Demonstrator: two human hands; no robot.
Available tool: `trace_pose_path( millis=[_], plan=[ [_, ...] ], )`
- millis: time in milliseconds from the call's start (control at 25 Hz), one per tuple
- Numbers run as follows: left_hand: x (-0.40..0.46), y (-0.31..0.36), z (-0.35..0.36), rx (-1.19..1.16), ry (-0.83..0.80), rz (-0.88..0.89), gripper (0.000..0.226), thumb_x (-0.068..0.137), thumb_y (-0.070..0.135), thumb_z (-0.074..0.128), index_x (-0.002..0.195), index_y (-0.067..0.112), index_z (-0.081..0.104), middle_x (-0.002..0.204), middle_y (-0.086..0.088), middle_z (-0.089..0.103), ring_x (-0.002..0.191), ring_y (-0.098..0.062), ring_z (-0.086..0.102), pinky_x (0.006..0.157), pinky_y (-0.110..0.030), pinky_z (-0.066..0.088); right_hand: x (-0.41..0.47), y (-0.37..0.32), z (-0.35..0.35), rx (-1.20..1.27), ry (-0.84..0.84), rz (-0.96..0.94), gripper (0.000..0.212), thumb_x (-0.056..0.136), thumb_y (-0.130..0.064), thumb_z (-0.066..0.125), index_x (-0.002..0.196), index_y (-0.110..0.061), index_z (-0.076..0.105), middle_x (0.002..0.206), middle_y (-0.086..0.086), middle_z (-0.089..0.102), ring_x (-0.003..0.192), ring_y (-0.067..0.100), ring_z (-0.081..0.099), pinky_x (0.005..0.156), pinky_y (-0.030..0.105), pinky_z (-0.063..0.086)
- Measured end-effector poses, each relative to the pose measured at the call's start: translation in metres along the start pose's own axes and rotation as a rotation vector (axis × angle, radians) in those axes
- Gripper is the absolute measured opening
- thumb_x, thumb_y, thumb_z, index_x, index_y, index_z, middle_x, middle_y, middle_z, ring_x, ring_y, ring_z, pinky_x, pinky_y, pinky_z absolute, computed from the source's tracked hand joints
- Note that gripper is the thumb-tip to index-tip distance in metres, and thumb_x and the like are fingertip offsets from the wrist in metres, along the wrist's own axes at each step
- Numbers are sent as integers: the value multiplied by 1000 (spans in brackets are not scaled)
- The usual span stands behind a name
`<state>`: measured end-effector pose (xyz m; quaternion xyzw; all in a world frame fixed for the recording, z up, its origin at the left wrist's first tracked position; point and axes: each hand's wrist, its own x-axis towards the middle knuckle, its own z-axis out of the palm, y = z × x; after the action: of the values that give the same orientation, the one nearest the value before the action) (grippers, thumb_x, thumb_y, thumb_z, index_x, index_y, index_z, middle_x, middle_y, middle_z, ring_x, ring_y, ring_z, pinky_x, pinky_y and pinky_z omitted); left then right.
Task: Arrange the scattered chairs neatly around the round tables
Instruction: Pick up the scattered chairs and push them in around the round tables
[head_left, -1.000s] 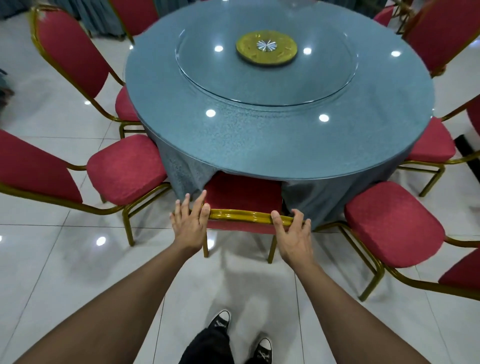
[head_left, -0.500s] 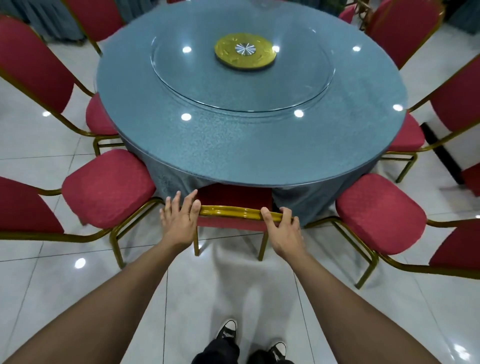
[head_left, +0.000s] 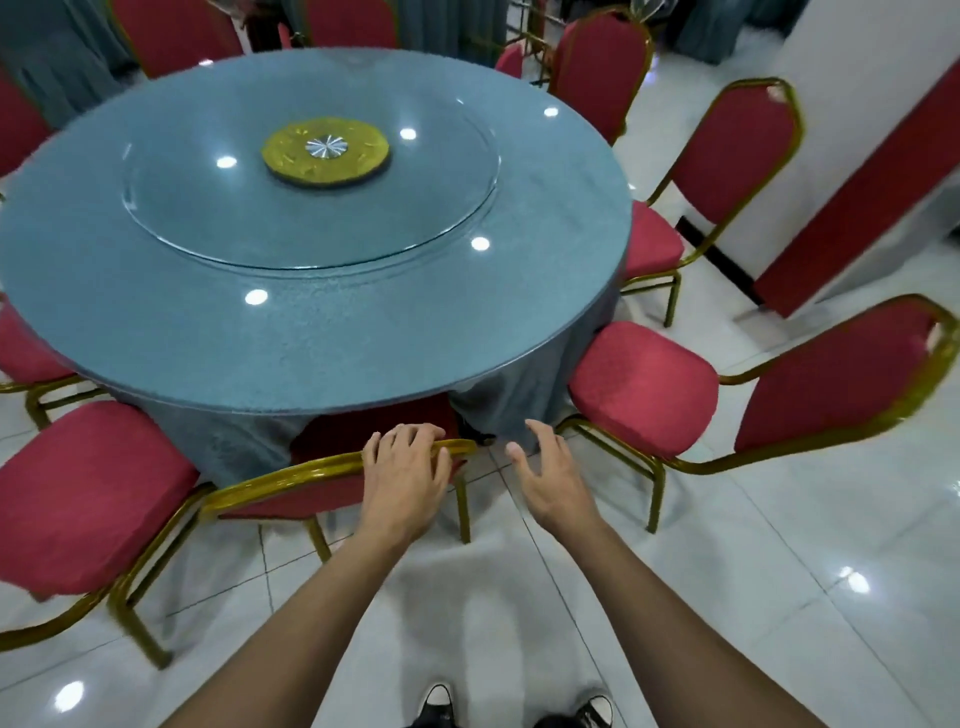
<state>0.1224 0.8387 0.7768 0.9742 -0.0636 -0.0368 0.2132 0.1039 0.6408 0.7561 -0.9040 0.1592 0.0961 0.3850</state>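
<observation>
A round table (head_left: 363, 332) with a grey-blue cloth and a glass turntable fills the upper left. Directly in front of me a red chair with a gold frame (head_left: 291, 475) is pushed in, its seat under the table edge. My left hand (head_left: 405, 470) rests on the right end of that chair's gold top rail, fingers curled over it. My right hand (head_left: 545, 467) hovers just right of the rail, fingers spread, touching nothing. A red chair (head_left: 644, 384) stands to the right, turned toward the table, and another (head_left: 88, 488) to the left.
More red chairs (head_left: 727, 156) ring the table at the right and back. A white pillar with a red stripe (head_left: 857, 197) stands at the far right. The floor is glossy white tile (head_left: 727, 597). My shoes (head_left: 436, 699) show at the bottom edge.
My view has swung to the right. My right hand has come off the chair's top rail and opened. My left hand has slid along the rail to its right end.
</observation>
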Motion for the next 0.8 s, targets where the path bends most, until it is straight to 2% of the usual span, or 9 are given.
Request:
trace_pose_path(
  millis=[240, 480, 640, 800],
  plan=[
    [6, 126, 41, -105, -28, 135, 26, 101, 33, 48, 126, 32, 55, 127, 9, 56, 125, -15, 47, 111, -37, 30, -8, 82, -94, 102, 182, 8, 54, 100, -55, 44, 150, -37, 31, 154, -3, 37, 139, 20, 39, 109, 42, 38],
    [3, 295, 95, -145, 2, 238, 24, 98, 28, 53, 122, 30, 59, 123, 10, 59, 120, -13, 51, 108, -36, 34, -7, 184, -226, 128, 351, -87, 44, 101, -41, 49, 144, -31, 44, 142, -2, 49, 129, 19, 47, 106, 45, 44],
    [1, 399, 133, -209, 0, 267, 23, 97, 27, 54, 119, 28, 61, 119, 10, 59, 114, -12, 52, 106, -38, 37, 0, 253, -303, 130, 388, -105, 41, 102, -42, 47, 141, -35, 43, 141, -2, 49, 127, 19, 48, 103, 44, 48],
    [13, 478, 166, -230, -57, 293, 22, 97, 27, 54, 119, 29, 59, 120, 11, 57, 112, -12, 50, 105, -37, 39, 13, 310, -368, 175, 448, -107, 32, 103, -43, 44, 134, -37, 47, 134, -7, 52, 120, 11, 51, 99, 38, 51]
  ],
)
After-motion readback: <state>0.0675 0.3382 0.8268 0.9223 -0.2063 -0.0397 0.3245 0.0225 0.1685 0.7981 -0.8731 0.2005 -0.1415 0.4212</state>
